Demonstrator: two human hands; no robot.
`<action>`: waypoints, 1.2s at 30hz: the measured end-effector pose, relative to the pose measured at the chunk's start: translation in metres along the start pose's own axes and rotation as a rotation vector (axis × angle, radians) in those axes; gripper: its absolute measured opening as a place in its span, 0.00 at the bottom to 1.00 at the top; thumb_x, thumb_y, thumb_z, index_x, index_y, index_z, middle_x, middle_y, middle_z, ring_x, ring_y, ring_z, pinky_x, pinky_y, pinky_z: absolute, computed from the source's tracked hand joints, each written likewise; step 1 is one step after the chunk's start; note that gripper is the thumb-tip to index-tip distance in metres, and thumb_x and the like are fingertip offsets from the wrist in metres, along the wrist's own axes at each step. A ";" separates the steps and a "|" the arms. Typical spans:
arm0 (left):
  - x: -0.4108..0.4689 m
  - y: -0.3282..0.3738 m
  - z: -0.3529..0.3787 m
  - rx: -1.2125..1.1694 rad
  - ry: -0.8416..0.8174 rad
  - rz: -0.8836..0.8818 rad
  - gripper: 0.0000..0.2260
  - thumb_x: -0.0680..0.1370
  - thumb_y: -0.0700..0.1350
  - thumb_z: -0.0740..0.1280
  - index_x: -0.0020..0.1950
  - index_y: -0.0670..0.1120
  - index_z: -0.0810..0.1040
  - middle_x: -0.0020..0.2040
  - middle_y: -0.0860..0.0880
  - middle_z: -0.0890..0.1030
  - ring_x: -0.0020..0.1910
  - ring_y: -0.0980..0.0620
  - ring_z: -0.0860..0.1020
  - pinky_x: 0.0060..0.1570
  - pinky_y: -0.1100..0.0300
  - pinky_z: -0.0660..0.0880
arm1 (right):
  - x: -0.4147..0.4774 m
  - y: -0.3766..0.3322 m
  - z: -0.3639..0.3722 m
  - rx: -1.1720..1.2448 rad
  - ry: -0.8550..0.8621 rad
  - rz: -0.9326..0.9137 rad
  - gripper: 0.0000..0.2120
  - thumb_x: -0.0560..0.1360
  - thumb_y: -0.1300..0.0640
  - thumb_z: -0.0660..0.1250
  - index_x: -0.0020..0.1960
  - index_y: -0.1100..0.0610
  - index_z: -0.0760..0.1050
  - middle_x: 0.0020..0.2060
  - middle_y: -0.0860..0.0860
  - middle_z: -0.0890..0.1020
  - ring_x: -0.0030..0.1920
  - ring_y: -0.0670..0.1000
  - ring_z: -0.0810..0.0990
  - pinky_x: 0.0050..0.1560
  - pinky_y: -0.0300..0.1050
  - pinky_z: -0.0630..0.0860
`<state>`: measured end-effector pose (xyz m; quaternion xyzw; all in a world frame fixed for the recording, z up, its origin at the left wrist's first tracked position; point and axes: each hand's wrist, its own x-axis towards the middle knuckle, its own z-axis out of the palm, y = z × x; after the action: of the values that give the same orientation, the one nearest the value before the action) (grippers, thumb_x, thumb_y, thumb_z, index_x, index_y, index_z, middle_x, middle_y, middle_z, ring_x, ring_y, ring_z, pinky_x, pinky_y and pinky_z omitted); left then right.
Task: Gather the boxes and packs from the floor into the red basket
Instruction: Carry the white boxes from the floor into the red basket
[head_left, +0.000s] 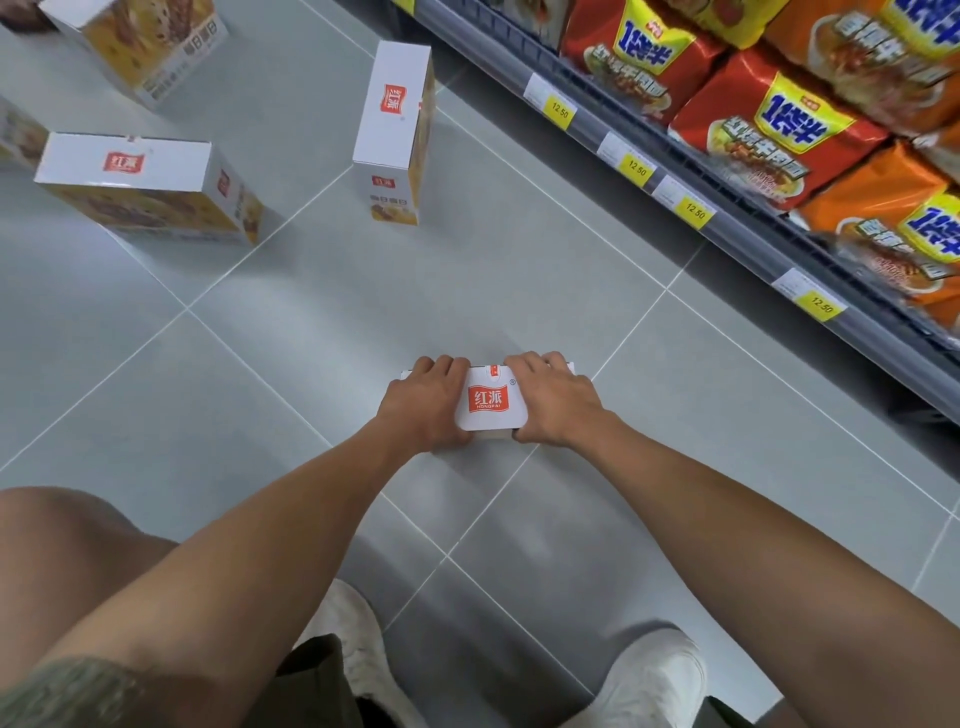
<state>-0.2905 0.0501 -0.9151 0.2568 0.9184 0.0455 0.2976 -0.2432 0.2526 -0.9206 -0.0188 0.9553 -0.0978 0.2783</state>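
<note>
Down on the grey tiled floor (270, 395), beside the noodle shelf (727, 228), three more boxes (145, 187) wait ahead of me. My left hand (423, 408) and right hand (553, 400) clamp the ends of one white box (491, 402). Red basket isn't visible; next I'd lift and find it.

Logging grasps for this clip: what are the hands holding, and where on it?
Both hands, left and right, clamp the white cardboard box with the red logo by its two opposite ends, fingers curled over its far edge.
</note>
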 end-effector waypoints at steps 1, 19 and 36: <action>-0.001 0.000 -0.002 0.001 0.000 0.002 0.39 0.70 0.62 0.75 0.73 0.50 0.62 0.68 0.49 0.72 0.66 0.45 0.70 0.56 0.43 0.78 | -0.001 0.000 -0.001 0.005 0.001 -0.001 0.44 0.65 0.45 0.79 0.75 0.49 0.61 0.69 0.48 0.71 0.69 0.57 0.68 0.52 0.54 0.74; -0.121 0.045 -0.166 0.033 0.076 0.014 0.41 0.68 0.65 0.75 0.73 0.49 0.63 0.66 0.49 0.74 0.62 0.47 0.72 0.51 0.46 0.80 | -0.111 -0.042 -0.166 0.070 0.031 -0.050 0.43 0.65 0.44 0.78 0.74 0.48 0.62 0.65 0.46 0.72 0.66 0.55 0.69 0.50 0.52 0.74; -0.345 0.137 -0.523 0.108 0.142 0.012 0.45 0.66 0.73 0.71 0.74 0.53 0.60 0.69 0.50 0.73 0.65 0.47 0.73 0.58 0.45 0.79 | -0.336 -0.131 -0.529 0.101 0.093 -0.107 0.43 0.63 0.39 0.78 0.72 0.46 0.62 0.66 0.46 0.72 0.66 0.53 0.69 0.52 0.52 0.72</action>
<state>-0.2894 0.0323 -0.2742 0.2739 0.9367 0.0159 0.2174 -0.2451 0.2477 -0.2807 -0.0513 0.9587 -0.1613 0.2286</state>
